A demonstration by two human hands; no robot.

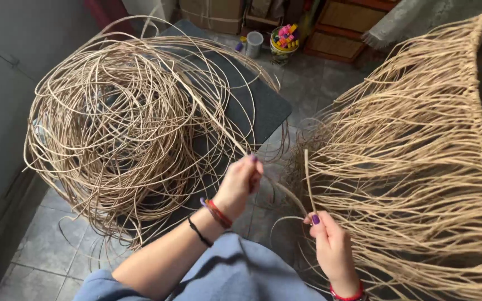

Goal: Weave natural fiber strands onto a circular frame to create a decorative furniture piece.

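My left hand (241,181) is closed around a thin tan rattan strand (218,120) that runs up and left into a big loose coil of rattan (118,122). My right hand (330,245) pinches the same strand lower down, where a short end (307,178) sticks upward. To the right, a large woven piece with many loose hanging strands (419,161) fills the view beside my right hand. Bracelets sit on both wrists.
The coil lies over a dark mat (263,106) on a grey tiled floor (46,256). At the back stand a white cup (254,43), a pot of coloured items (285,39), wooden drawers (341,28) and a cardboard box (210,14). A grey wall (1,83) is left.
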